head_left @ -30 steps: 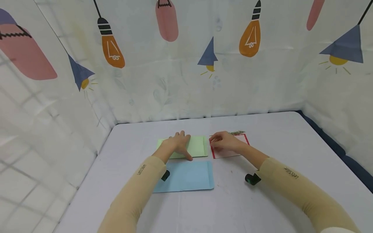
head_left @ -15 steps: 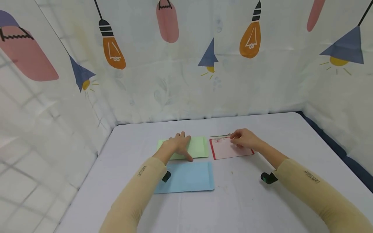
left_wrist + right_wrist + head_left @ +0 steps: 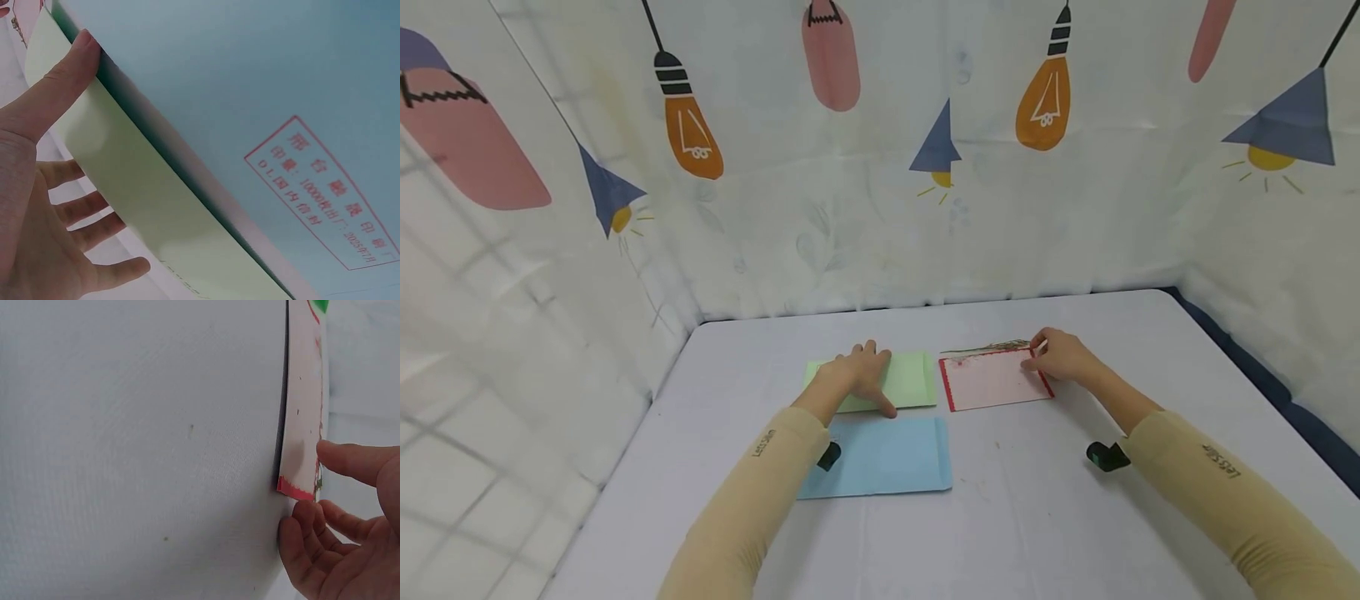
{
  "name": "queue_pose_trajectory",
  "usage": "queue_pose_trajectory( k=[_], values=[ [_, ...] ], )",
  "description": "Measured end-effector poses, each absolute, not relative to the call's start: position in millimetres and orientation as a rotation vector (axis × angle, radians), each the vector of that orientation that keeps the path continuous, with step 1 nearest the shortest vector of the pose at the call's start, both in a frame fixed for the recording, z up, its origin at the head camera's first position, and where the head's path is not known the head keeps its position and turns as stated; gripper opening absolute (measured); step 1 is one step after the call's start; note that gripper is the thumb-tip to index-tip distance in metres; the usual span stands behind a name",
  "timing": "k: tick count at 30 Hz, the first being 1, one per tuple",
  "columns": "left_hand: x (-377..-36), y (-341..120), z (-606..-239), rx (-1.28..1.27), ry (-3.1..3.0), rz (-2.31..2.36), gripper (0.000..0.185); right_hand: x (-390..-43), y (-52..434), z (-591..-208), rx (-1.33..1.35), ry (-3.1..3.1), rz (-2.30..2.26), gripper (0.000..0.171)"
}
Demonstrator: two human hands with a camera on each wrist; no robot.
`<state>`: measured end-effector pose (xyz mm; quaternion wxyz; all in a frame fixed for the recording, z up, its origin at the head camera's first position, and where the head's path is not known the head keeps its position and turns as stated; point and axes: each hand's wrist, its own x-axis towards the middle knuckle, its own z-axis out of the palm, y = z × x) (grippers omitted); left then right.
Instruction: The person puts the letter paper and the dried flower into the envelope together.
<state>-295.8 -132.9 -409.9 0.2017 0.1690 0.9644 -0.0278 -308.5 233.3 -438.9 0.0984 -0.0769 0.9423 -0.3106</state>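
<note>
maybe the red-bordered card point(image 3: 995, 380) slips, because the right hand point(image 3: 1063, 357) fingers pinch only its corner; the left hand point(image 3: 857, 375) lies flat, fingers apart, on the green envelope point(image 3: 910, 375).

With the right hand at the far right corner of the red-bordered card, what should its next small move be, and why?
Probably to lift that corner off the table. The right hand pinches the far right corner of the red-bordered card, which the right wrist view shows already raised slightly, while the left hand rests flat on the green envelope, steadying it.

Green envelope point(image 3: 910, 379): left part hidden under left hand point(image 3: 857, 373). Blue envelope point(image 3: 262, 94): red stamp text cut off by edge.
</note>
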Motion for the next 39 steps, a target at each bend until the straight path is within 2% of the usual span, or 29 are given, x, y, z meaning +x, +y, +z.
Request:
queue_pose_trajectory(
  k=[5, 9, 15, 22, 26, 33, 39],
  values=[
    [-294, -132, -410, 0.465, 2.697, -0.068, 0.112, -311, 234, -444, -0.258, 2.797, -0.840, 0.061],
    [-294, -132, -410, 0.470, 2.704, -0.068, 0.112, -311, 233, -445, -0.281, 2.791, -0.815, 0.062],
    [-294, -132, -411, 0.475, 2.704, -0.073, 0.112, -310, 234, -446, -0.275, 2.784, -0.845, 0.055],
    [-292, -132, -409, 0.486, 2.706, -0.073, 0.110, -308, 236, -442, -0.255, 2.759, -0.944, 0.029],
    [-292, -133, -408, 0.491, 2.708, -0.063, 0.109, -308, 240, -441, -0.240, 2.682, -1.048, 0.023],
    [-292, -133, -411, 0.488, 2.702, -0.059, 0.110, -308, 251, -438, -0.293, 2.553, -1.223, 0.021],
    [-293, -134, -414, 0.483, 2.710, -0.029, 0.111, -306, 258, -434, -0.284, 2.444, -1.359, 0.027]
  ],
)
